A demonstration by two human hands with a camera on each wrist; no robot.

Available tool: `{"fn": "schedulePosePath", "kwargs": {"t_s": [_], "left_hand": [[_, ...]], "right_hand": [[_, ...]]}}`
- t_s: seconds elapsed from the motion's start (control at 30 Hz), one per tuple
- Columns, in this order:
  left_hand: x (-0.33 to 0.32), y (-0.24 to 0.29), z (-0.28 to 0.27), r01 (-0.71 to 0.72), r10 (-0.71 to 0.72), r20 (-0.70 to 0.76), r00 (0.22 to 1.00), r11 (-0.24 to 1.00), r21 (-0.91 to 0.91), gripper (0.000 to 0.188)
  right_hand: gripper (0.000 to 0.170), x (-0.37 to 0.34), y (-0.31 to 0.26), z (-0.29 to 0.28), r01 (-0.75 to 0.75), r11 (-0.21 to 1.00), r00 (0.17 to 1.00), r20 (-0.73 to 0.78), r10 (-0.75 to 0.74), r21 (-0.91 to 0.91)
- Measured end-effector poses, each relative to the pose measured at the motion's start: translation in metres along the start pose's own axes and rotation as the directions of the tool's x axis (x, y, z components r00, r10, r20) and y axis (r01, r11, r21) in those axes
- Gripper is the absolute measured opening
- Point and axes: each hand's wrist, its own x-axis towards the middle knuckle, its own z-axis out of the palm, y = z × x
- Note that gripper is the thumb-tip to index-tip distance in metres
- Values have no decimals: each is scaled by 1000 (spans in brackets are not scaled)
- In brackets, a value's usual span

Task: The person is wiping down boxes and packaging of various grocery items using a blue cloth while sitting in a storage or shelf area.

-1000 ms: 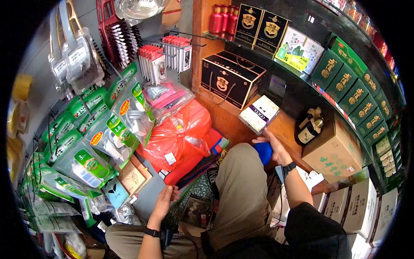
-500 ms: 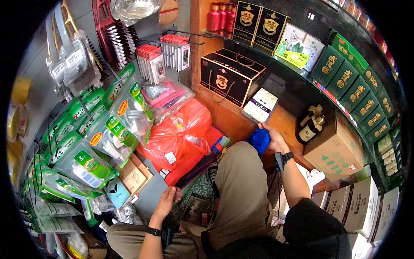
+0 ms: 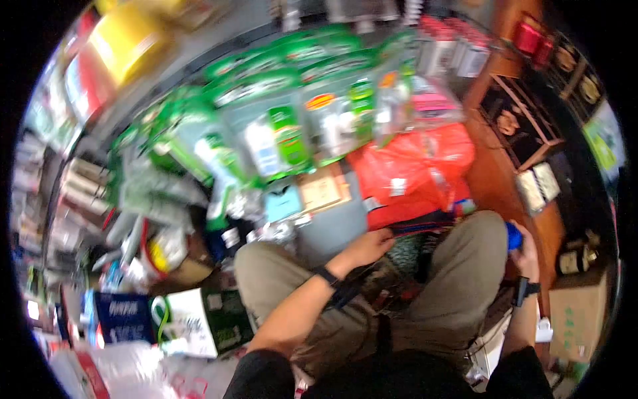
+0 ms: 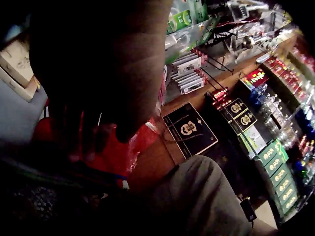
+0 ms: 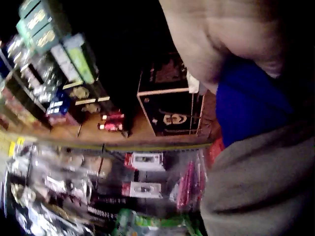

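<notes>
In the head view a bunched blue cloth [image 3: 513, 236] is in my right hand [image 3: 525, 254], beside the raised knee on the right. The fingers grip it, and the right wrist view shows the cloth [image 5: 248, 105] below the palm, against the trouser leg [image 5: 266, 182]. My left hand [image 3: 367, 247] hangs over the lap with loosely bent fingers and nothing in it. Just beyond it lie a red plastic bag [image 3: 415, 159] and a grey surface [image 3: 335, 233]. In the left wrist view this hand [image 4: 108, 69] is dark and covers part of the bag.
Green-topped hanging packs [image 3: 286, 136] fill the rack ahead. A wooden box [image 3: 322, 188] and a light-blue box [image 3: 284, 201] sit below them. On the right shelf stand a black carton [image 3: 515, 120], a white box [image 3: 538, 186], a dark bottle [image 3: 573, 259] and a cardboard box [image 3: 578, 316].
The head view has swung left, so shelf and rack appear farther right and boxes at lower left come into sight. The right hand keeps hold of the blue cloth by the knee.
</notes>
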Motion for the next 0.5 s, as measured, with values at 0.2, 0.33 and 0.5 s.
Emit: {"fn": "schedulePosePath", "kwargs": {"t_s": [0.2,0.33,0.5], "left_hand": [[9,-17,6,-12,13,-27,1000,1000,28,34],[10,-17,-4,94,-78,61,995,941,-326,48],[-7,8,-31,-40,-5,-54,999,590,-807,64]], "right_hand": [[45,-30,-68,142,575,634,817,319,-480,-518],[47,-89,-99,260,680,718,707,394,-587,-150],[44,-34,-25,297,166,984,900,418,-123,-69]]}}
